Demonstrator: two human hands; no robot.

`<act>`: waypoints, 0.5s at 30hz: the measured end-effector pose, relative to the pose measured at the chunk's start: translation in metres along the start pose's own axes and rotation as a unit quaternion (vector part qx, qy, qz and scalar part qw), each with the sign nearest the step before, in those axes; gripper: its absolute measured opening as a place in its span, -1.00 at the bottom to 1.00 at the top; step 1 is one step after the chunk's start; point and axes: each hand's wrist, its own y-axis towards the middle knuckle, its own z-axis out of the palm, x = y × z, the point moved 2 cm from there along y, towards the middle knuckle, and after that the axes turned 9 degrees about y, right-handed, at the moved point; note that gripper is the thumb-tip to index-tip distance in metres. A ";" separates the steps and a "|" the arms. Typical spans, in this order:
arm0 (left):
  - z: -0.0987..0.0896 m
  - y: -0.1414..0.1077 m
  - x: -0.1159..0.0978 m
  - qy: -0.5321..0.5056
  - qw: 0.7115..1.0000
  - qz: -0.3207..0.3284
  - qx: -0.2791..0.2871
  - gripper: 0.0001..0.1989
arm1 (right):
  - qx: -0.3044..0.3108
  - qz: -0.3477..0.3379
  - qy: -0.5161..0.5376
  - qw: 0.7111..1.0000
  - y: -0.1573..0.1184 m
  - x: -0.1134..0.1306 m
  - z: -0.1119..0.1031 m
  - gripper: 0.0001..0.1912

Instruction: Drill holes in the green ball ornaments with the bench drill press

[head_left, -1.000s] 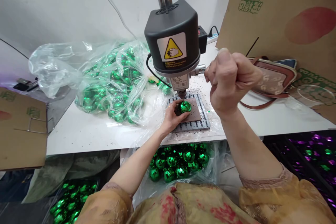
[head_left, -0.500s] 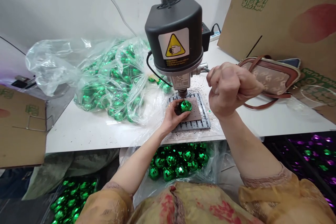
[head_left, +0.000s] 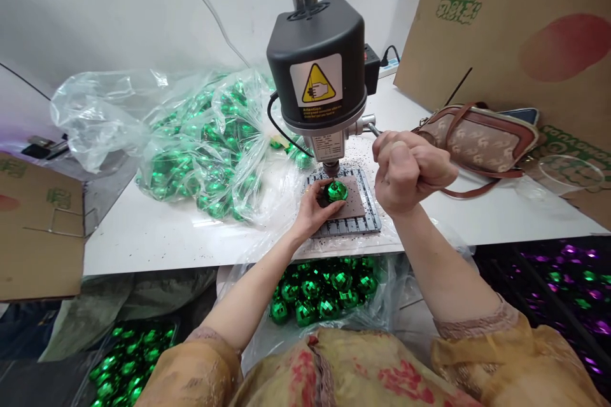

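With thumb and fingers, my left hand (head_left: 316, 206) grips a shiny green faceted ball (head_left: 337, 191) from its left side. The ball rests on a brown board (head_left: 356, 202), which lies on the slotted metal base plate (head_left: 373, 224) of a bench drill press (head_left: 317, 70). Right above the ball is the drill chuck (head_left: 331, 169); the bit appears to reach the ball's top. My right hand (head_left: 410, 168) is a fist around the drill press's lever (head_left: 373, 130), most of which the fingers hide.
Behind my left arm, a clear plastic bag (head_left: 205, 146) of green balls lies on the white table (head_left: 124, 235). More green balls (head_left: 327, 289) fill a bag below the table's front edge. A patterned purse (head_left: 482, 137) and a cardboard box (head_left: 506, 32) stand right; another box (head_left: 41, 235) is left.
My right fist has come down slightly and to the left with the lever. The chuck sits a little lower over the ball, while my left hand keeps its hold.
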 end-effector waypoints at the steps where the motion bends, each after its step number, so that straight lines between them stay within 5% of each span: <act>1: 0.000 0.000 0.000 -0.003 1.000 -0.001 0.001 -0.45 | 0.002 0.000 -0.001 1.000 -0.001 0.000 -0.001 -0.46; 8: 0.001 0.000 -0.002 -0.029 1.000 -0.008 0.003 -0.46 | 0.002 0.030 -0.019 0.999 -0.008 0.003 -0.004 -0.40; 15: 0.002 0.002 -0.009 -0.022 0.998 -0.030 -0.040 -0.52 | -0.017 0.174 -0.089 0.981 0.050 0.003 0.024 -0.38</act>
